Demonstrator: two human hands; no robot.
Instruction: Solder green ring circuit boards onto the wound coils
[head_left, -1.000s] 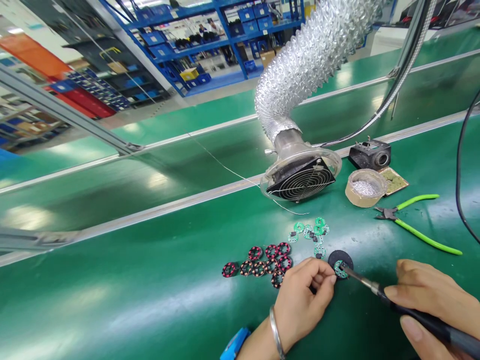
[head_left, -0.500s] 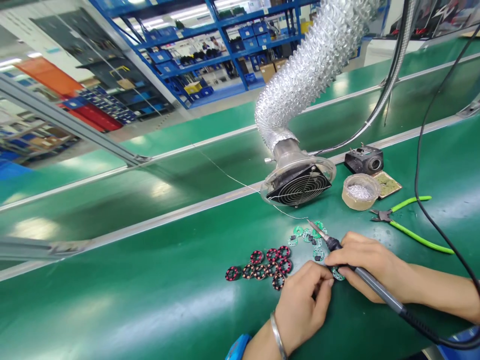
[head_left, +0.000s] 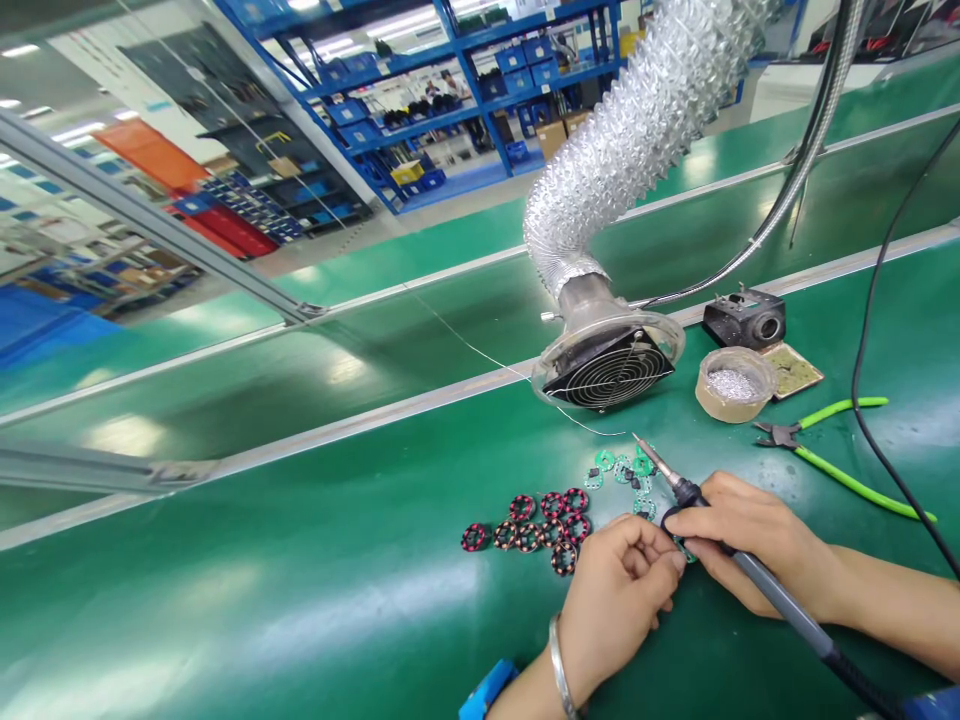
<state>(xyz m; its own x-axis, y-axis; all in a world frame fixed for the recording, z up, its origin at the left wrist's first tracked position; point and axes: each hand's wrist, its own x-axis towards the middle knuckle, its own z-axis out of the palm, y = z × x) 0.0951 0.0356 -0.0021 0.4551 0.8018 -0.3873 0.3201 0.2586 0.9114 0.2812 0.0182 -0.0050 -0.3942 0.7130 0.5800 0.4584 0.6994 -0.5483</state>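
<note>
My right hand (head_left: 757, 545) is closed around a soldering iron (head_left: 784, 598), its tip pointing up and left, close to the free end of a thin solder wire (head_left: 592, 430). My left hand (head_left: 619, 590), with a metal bangle at the wrist, is closed in a pinch beside my right fingers. What it pinches is mostly hidden; a dark edge and a bit of green circuit board (head_left: 688, 550) show between the hands. Just beyond lie several small round green boards (head_left: 622, 468). Several ring-shaped wound coils (head_left: 529, 537), red or copper with black, sit left of them.
A fume extractor head (head_left: 611, 370) on a silver duct (head_left: 622, 150) hangs over the bench. To the right are a tub of silvery bits (head_left: 735, 385), a sponge tray (head_left: 793, 370), a black iron stand (head_left: 746, 318), green-handled cutters (head_left: 847, 450) and a black cable (head_left: 874, 290).
The view has shifted slightly, moving the scene to the right. The iron's tip, at the wire's end before, now sits a little apart from it. My left fingers have curled somewhat differently.
</note>
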